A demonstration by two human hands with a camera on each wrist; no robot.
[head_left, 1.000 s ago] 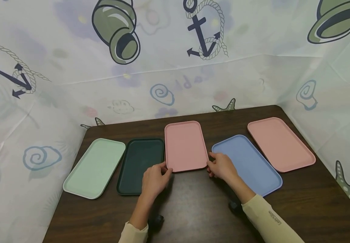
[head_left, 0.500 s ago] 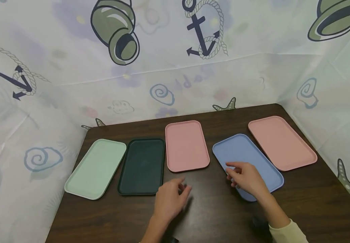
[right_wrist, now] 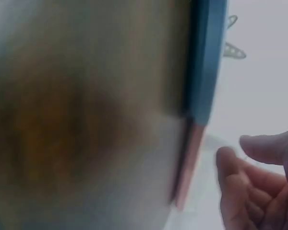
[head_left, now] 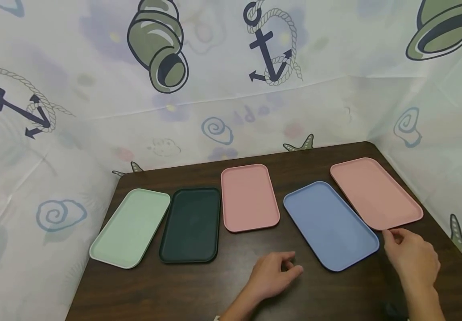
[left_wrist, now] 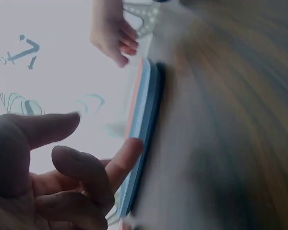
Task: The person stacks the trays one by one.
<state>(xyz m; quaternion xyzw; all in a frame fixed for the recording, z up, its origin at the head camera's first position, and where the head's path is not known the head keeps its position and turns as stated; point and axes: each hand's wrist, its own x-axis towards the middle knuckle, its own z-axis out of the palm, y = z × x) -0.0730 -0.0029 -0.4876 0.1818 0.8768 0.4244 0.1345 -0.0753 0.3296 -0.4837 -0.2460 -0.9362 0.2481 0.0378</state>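
My left hand point(head_left: 274, 275) is over the table in front of the blue tray point(head_left: 331, 225), its fingers loosely bent and holding nothing. In the left wrist view its fingertip overlaps the blue tray's edge point(left_wrist: 143, 110); contact cannot be judged there. My right hand point(head_left: 413, 258) is at the near corner of the right pink tray point(head_left: 377, 193), beside the blue tray's right corner. In the right wrist view, thumb and fingers point(right_wrist: 230, 163) stand a little apart, with nothing between them. Another pink tray point(head_left: 250, 198) lies flat in the middle.
A dark green tray point(head_left: 191, 225) and a light green tray point(head_left: 130, 228) lie at the left of the dark wooden table point(head_left: 154, 290). A white printed cloth point(head_left: 215, 67) hangs behind and at both sides. The blue and right pink trays lie close together.
Both hands have left the middle pink tray and moved right. My right hand passed over the blue tray to the right pink tray's near corner. The trays look unmoved.
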